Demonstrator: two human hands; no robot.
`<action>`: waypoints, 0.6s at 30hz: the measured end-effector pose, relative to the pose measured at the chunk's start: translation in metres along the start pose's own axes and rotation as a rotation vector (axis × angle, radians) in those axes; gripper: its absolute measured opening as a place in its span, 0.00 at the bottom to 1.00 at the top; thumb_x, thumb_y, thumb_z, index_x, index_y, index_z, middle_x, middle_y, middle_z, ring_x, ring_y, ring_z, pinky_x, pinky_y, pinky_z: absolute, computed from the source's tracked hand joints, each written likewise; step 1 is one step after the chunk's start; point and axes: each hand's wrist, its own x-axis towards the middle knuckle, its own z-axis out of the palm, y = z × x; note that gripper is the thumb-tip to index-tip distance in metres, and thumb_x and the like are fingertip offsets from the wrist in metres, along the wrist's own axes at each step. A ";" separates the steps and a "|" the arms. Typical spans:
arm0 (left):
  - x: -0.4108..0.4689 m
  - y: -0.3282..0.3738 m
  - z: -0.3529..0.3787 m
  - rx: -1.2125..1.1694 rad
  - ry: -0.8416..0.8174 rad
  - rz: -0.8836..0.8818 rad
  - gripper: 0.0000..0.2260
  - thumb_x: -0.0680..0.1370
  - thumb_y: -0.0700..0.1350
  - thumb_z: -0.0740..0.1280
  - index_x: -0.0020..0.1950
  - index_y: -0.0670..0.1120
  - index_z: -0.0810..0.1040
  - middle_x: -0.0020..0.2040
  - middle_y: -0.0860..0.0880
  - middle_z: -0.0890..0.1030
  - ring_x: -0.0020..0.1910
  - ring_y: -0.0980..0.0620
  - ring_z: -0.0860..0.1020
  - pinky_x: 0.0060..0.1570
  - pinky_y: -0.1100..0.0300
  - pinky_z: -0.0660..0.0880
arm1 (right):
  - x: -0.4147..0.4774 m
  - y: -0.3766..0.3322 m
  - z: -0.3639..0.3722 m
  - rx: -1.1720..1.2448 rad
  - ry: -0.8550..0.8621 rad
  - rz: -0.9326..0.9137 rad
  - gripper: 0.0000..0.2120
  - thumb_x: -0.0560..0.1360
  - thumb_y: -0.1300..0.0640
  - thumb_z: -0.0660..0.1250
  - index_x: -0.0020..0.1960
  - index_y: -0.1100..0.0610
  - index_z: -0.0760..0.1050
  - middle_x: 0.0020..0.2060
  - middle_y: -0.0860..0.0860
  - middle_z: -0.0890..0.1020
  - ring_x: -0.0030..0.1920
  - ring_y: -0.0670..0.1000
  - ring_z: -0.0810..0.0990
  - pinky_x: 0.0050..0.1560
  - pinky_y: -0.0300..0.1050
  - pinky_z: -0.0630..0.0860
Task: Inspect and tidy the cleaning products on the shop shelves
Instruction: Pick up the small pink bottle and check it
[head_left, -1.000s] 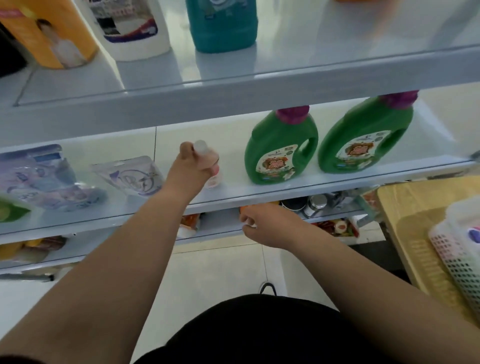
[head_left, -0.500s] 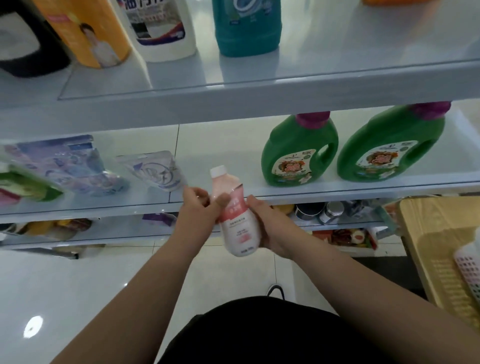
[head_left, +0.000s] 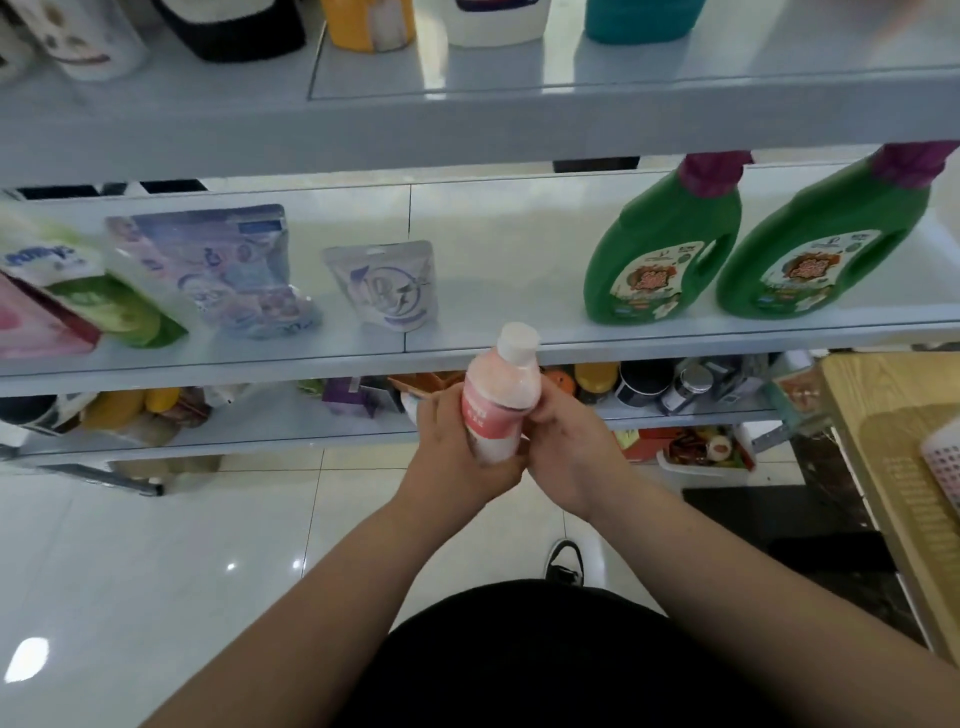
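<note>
The left hand (head_left: 457, 447) and right hand (head_left: 566, 452) meet around the lower body of a pink bottle (head_left: 498, 400). The fingers of both curl round it from either side, so neither hand is spread or empty. The bottle is off the shelves, in the air just in front of the front edge of the middle shelf (head_left: 675, 343). It stands nearly upright, its white cap (head_left: 517, 343) leaning slightly away from the person. The two-handed hold at chest height probably serves inspection, since it lets the bottle be turned to read the label, which is too blurred to make out. On the middle shelf there is a bare stretch straight behind the bottle, between a small pale pouch (head_left: 384, 286) on the left and two green detergent jugs (head_left: 660, 249) with purple caps on the right. That gap looks like the natural slot for the bottle. Further left a larger printed pouch (head_left: 228, 265) leans against other soft packs, less squarely faced than the jugs. The upper shelf (head_left: 467, 130) carries the bases of bigger containers, and the lower shelf (head_left: 311, 431) holds mixed tins and packets. A wooden counter (head_left: 883, 415) with a white perforated basket (head_left: 943, 462) stands at the right.
</note>
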 end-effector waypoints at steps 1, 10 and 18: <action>-0.004 -0.003 -0.005 0.019 0.005 0.030 0.38 0.66 0.42 0.80 0.72 0.47 0.66 0.62 0.52 0.64 0.60 0.59 0.68 0.60 0.66 0.67 | -0.006 0.003 0.004 -0.010 -0.007 -0.024 0.27 0.64 0.63 0.57 0.61 0.55 0.77 0.51 0.50 0.82 0.52 0.52 0.77 0.54 0.46 0.73; -0.041 -0.006 -0.034 -0.321 -0.278 0.040 0.24 0.70 0.43 0.72 0.61 0.57 0.67 0.58 0.56 0.76 0.53 0.59 0.79 0.51 0.54 0.82 | -0.047 0.018 0.014 -0.338 0.120 -0.230 0.30 0.62 0.55 0.74 0.64 0.52 0.75 0.55 0.49 0.83 0.59 0.51 0.81 0.59 0.51 0.78; -0.049 0.024 -0.023 -0.886 -0.298 -0.477 0.14 0.79 0.43 0.57 0.54 0.44 0.81 0.49 0.39 0.84 0.43 0.38 0.82 0.32 0.55 0.77 | -0.056 0.003 0.008 -0.167 0.229 -0.220 0.07 0.79 0.53 0.66 0.54 0.55 0.74 0.44 0.48 0.81 0.47 0.49 0.79 0.47 0.46 0.77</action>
